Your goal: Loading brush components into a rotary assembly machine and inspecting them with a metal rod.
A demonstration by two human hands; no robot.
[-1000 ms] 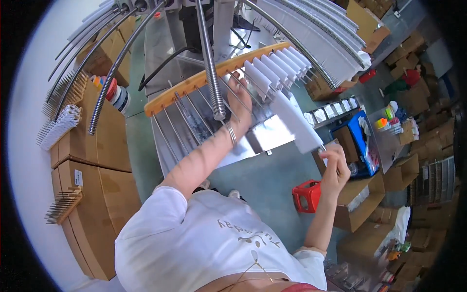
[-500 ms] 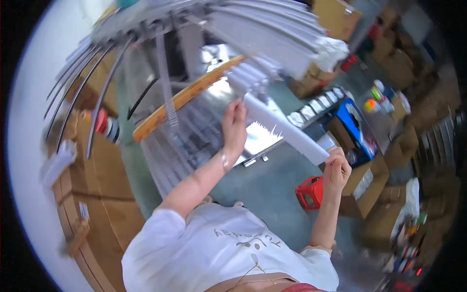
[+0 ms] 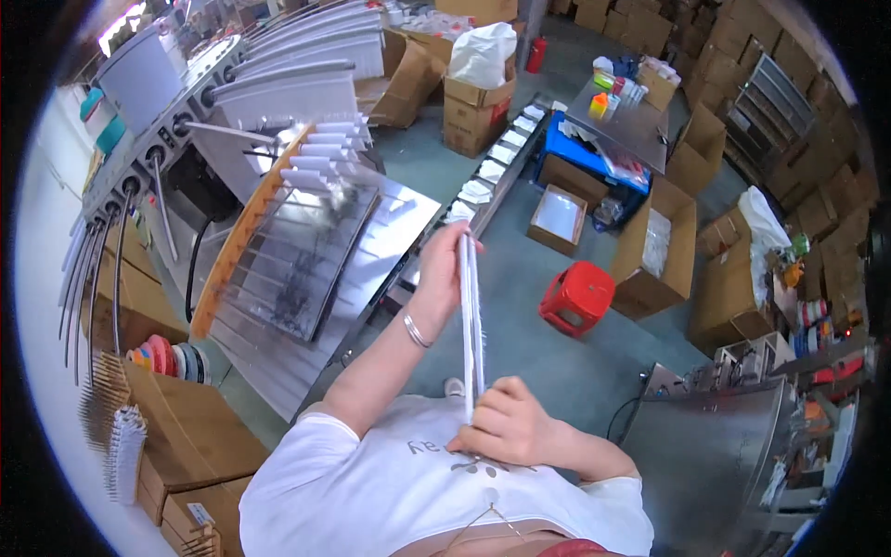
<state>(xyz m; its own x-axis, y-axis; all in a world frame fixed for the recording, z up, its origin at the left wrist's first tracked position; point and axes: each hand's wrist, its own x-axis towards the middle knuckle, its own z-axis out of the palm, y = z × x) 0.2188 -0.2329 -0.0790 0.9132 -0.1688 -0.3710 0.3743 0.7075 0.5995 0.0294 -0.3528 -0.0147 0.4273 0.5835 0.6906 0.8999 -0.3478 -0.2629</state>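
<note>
A long, narrow bundle of thin white strips [image 3: 472,325] stands nearly lengthwise in front of my chest, its layered edge turned up. My left hand [image 3: 441,269], with a silver bracelet at the wrist, is closed round its far end. At the near end, against my shirt, the fingers of my right hand [image 3: 506,425] are curled round the bundle. To the left of my left hand is an orange-brown wooden bar [image 3: 243,237] with thin rods running through it. White sleeve-like pieces [image 3: 325,153] hang at its far end.
Metal rods radiate from a grey machine [image 3: 176,130] at the upper left. A narrow conveyor [image 3: 492,172] carries several white pieces beyond my hands. On the right are a red stool [image 3: 577,297], an open carton [image 3: 661,246] and a metal cabinet [image 3: 701,446].
The bundle has swung from slanting right to pointing away from me, edge up. My right hand has come in to my chest. My view has turned, showing more room on the right.
</note>
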